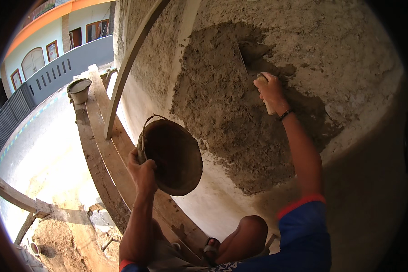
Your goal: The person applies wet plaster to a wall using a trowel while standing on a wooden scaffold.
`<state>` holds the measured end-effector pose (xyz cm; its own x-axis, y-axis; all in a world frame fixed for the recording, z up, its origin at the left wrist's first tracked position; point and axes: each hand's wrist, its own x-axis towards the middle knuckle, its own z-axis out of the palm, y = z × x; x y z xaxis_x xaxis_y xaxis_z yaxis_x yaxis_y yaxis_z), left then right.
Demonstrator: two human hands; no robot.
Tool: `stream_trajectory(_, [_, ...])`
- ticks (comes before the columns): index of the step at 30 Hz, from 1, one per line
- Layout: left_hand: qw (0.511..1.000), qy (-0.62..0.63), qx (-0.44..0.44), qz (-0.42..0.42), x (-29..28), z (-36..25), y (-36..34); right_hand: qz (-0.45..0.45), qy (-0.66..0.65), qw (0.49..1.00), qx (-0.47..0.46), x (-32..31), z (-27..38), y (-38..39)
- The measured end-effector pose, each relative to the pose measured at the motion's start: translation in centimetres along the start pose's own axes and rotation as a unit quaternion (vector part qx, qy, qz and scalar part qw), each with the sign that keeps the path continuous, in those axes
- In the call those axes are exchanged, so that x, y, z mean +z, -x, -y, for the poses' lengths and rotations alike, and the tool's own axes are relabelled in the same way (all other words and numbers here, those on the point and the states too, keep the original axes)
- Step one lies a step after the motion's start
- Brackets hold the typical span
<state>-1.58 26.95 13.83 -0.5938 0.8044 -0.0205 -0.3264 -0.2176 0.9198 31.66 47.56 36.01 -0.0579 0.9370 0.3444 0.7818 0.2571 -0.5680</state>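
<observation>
My left hand [143, 174] grips the rim of a mortar-crusted bucket [179, 158], which is tilted with its mouth toward the wall. The inside is dark, and I cannot make out how much mortar is in it. Up at the wall, my right hand [272, 93] is closed around the pale handle of a trowel [242, 56]. Its thin blade lies edge-on against the wall, seen only in part. Around it spreads a rough patch of dark wet mortar [226, 109], with paler plaster [340, 41] on either side.
I squat on wooden scaffold planks [106, 156] running along the wall. A second bucket [79, 90] filled with grey mortar stands at their far end. A slanting wooden pole [131, 63] rises beside the planks. Far below on the left lie a sand pile [54, 235] and the sunlit ground.
</observation>
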Motion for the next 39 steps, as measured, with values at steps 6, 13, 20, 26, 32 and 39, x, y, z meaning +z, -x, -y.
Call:
stream_trajectory(6, [1.0, -0.02, -0.012, 0.004, 0.4, 0.5, -0.1, -0.029, 0.022, 0.999, 0.01, -4.5, 0.8, 2.3])
stream_trajectory(13, [0.998, 0.024, -0.052, 0.026, 0.9, -0.5, 0.7, -0.032, 0.269, 0.962, -0.027, -11.2, 3.9, 4.1])
stream_trajectory(20, [0.999, 0.002, -0.049, 0.008, 0.4, -1.1, 1.0, -0.098, 0.482, 0.855, -0.168, -12.1, 7.6, 8.4])
stream_trajectory(26, [0.999, -0.013, -0.047, -0.005, -0.9, -2.0, 1.2, 0.027, 0.274, 0.938, -0.212, -7.0, 12.8, 12.7])
stream_trajectory(32, [0.998, -0.038, -0.045, -0.024, -3.4, -2.9, 1.1, 0.251, 0.015, 0.898, -0.362, -2.0, 15.3, 15.3])
stream_trajectory(39, [0.992, -0.045, -0.099, -0.065, -4.0, -2.1, 1.5, 0.057, 0.017, 0.998, -0.012, -0.7, -2.2, 7.1])
